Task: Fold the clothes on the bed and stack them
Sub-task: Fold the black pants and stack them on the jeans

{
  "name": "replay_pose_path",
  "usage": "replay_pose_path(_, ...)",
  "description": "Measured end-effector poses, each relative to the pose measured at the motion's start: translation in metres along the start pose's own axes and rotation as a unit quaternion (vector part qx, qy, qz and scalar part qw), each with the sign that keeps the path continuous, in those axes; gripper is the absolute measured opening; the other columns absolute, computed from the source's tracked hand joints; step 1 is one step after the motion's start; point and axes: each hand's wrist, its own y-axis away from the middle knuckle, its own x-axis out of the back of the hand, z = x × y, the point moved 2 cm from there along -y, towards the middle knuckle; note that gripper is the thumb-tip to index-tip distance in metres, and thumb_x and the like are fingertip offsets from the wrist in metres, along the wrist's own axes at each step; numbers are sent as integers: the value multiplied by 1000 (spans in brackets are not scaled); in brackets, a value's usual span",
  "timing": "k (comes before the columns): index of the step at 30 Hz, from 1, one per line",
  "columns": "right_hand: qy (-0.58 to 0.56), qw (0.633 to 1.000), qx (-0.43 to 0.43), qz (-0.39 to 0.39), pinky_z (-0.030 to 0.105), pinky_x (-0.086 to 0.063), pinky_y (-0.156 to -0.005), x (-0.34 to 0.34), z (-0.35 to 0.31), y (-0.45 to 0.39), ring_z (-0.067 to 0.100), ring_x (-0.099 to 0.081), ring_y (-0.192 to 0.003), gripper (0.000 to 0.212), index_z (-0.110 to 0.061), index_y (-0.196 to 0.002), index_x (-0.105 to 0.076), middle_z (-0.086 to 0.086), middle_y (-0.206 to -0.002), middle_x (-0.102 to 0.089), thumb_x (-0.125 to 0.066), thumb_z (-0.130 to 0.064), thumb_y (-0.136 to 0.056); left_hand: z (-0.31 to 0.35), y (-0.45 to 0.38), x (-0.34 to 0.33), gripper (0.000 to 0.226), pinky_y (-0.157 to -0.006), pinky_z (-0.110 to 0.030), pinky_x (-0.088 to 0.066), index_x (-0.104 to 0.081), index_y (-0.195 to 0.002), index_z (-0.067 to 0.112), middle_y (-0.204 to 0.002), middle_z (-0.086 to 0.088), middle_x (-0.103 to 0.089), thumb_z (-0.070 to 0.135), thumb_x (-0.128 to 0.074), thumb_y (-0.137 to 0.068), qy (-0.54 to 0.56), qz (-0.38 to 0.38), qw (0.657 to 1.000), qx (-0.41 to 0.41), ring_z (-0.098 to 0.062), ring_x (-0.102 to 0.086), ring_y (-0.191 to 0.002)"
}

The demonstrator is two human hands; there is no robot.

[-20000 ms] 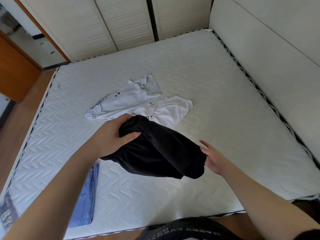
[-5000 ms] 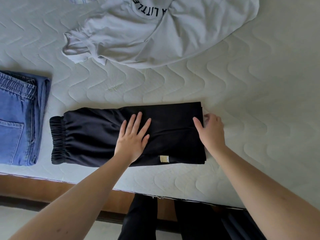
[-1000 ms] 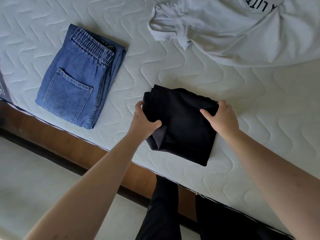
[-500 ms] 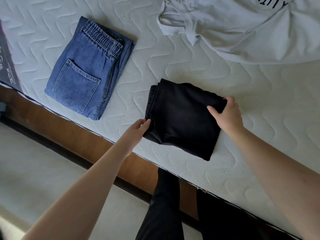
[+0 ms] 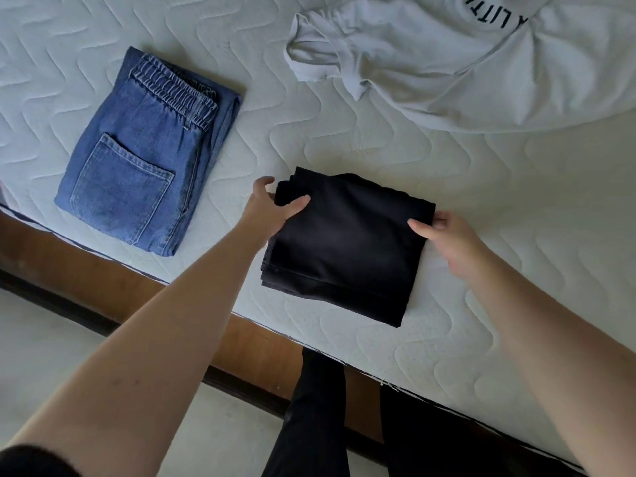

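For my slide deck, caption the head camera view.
Both hands, left hand and right hand, grip folded black shorts beside folded jeans.

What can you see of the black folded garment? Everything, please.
The black garment is a plain, matte, soft-looking fabric folded into a compact, roughly square bundle of several layers, with stacked edges showing along its left side. It lies flat on the white quilted mattress near the bed's front edge, turned slightly askew. The left hand grips its upper-left corner, thumb on top; the right hand holds its right edge, thumb on top. It lies apart from the folded blue jeans to its left.
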Motion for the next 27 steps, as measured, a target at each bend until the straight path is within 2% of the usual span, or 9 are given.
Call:
replay_pose_path(2, -29, 998, 10, -49, 3, -43, -60, 1, -7, 5, -10, -66, -78, 18, -25, -101, -67, -15, -96, -72, -73, -19, -85, 8, -18, 6, 85, -94, -37, -52, -42, -134, 21, -123, -1, -60, 43, -88, -66, 11, -56, 997, 55, -20, -61, -107)
replay_pose_path(4, -38, 996, 17, -76, 0, -39, -52, 2, -13, 12, -15, -60, -61, 19, -26, -101, -66, -24, -80, -71, -70, -15, -87, 12, -28, 11, 62, -99, -35, -48, -60, -119, 15, -120, -2, -67, 33, -88, -67, -17, -132, 988, 83, -19, -63, -109)
replay_pose_path(7, -33, 996, 22, -75, 4, -36, -45, 8, -20, 21, -9, -53, -47, 23, -20, -106, -65, -25, -60, -63, -71, -12, -86, 22, -28, 17, 42, -96, -31, -40, -68, -106, 23, -110, 4, -71, 26, -87, -69, -88, -176, 979, 49, -17, -61, -109)
replay_pose_path(11, -28, 997, 45, -61, 11, -33, -45, 27, -40, 42, -1, -41, -42, 25, -14, -108, -67, -21, -49, -50, -72, -11, -84, 52, -8, 30, 41, -94, -34, -50, -68, -106, 22, -104, 0, -72, 23, -86, -69, -113, -211, 971, -26, -22, -66, -104)
replay_pose_path(16, -13, 988, 152, -10, 13, -35, -47, 68, -97, 75, 7, -40, -46, 22, -26, -100, -69, -15, -56, -51, -75, -20, -80, 114, 31, 54, 50, -76, -16, -45, -63, -103, 48, -95, 22, -68, 29, -87, -63, -130, -138, 965, -183, 2, -63, -90)
replay_pose_path(20, 31, 973, 224, 49, 10, -43, -53, 90, -122, 86, 4, -59, -56, 21, -35, -89, -65, -12, -63, -65, -75, -20, -78, 149, 53, 56, 48, -70, 2, -37, -58, -107, 52, -92, 36, -62, 35, -77, -65, -195, -61, 923, -326, 16, -56, -86)
replay_pose_path(22, 61, 965, 237, 90, 5, -42, -58, 95, -118, 83, -5, -60, -61, 25, -33, -91, -64, -21, -67, -65, -75, -16, -77, 147, 55, 42, 53, -72, 4, -33, -59, -113, 42, -95, 34, -61, 22, -77, -67, -203, -27, 909, -364, 12, -54, -85)
replay_pose_path(25, 130, 951, 248, 131, 1, -36, -61, 90, -91, 74, -14, -55, -67, 26, -22, -99, -63, -28, -67, -58, -73, -10, -78, 116, 51, 7, 57, -84, -6, -34, -60, -121, 19, -114, 7, -61, 1, -78, -70, -222, 15, 891, -396, -10, -54, -101)
replay_pose_path(27, 136, 954, 236, 123, -2, -35, -69, 82, -61, 71, -12, -58, -81, 28, -22, -102, -63, -23, -89, -63, -73, -9, -80, 83, 52, -16, 55, -94, -15, -36, -61, -119, 14, -121, -3, -59, -7, -75, -69, -237, 37, 878, -415, -19, -52, -111)
